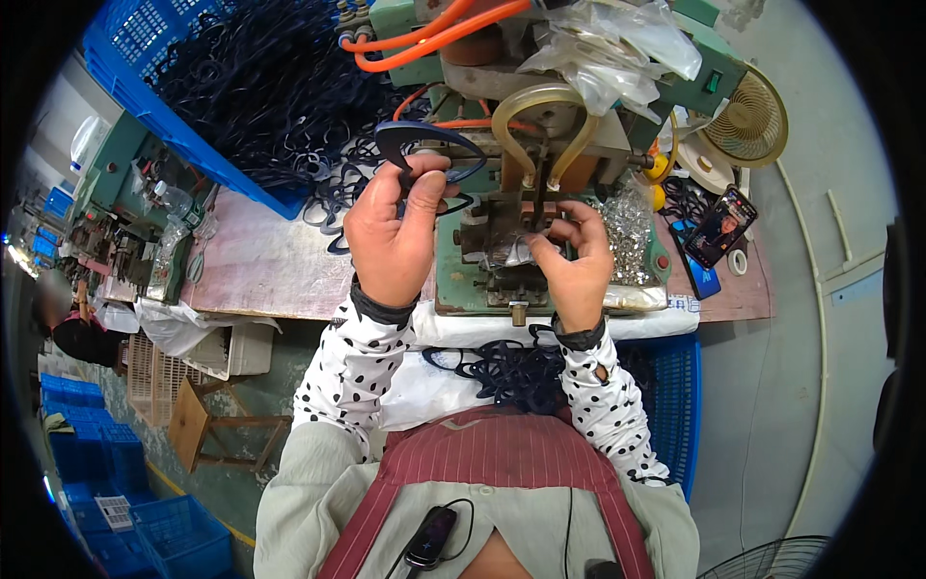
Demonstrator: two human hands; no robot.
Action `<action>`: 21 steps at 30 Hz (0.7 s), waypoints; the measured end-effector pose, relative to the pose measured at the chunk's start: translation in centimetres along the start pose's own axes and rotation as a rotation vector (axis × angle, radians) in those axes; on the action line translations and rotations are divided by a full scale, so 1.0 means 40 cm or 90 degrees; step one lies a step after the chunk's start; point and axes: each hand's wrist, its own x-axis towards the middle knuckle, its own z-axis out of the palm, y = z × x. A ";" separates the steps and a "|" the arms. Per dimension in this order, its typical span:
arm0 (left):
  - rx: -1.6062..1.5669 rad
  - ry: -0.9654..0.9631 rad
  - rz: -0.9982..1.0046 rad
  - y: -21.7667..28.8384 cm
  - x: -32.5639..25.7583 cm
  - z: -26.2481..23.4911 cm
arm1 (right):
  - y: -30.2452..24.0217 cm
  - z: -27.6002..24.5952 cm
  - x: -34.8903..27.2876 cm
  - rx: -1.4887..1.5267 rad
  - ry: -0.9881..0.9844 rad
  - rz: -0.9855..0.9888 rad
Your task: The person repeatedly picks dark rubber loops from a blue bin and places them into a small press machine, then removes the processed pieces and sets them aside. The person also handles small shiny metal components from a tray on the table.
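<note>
My left hand (394, 232) is closed, thumb against fingers, on a dark blue looped strap (463, 145) that arches up and to the right. Another dark loop hangs just below those fingers. At the fixture of the green bench machine (453, 289), my right hand (579, 265) has its thumb and fingers curled in beside the metal block (506, 227). What its fingertips pinch, if anything, is too small and partly hidden to name. Two yellowish hoses (579, 125) come down just above that hand. Close by on its right lies a heap of small shiny metal pieces (627, 236).
A blue crate (164, 125) full of dark straps leans at the back left, with loose loops spilling from it. More straps (516, 376) lie in front of the machine. A phone (721, 227) and a fan (752, 116) are at the right; orange hoses (424, 43) cross above.
</note>
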 end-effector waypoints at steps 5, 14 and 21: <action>0.018 -0.008 0.018 -0.005 0.003 -0.006 | -0.003 0.011 -0.007 0.099 -0.003 0.058; 0.058 -0.035 0.006 -0.001 0.005 -0.011 | 0.002 0.018 -0.015 0.080 0.013 0.015; 0.116 -0.009 0.052 -0.003 0.002 -0.010 | -0.001 0.040 -0.020 0.149 0.016 0.034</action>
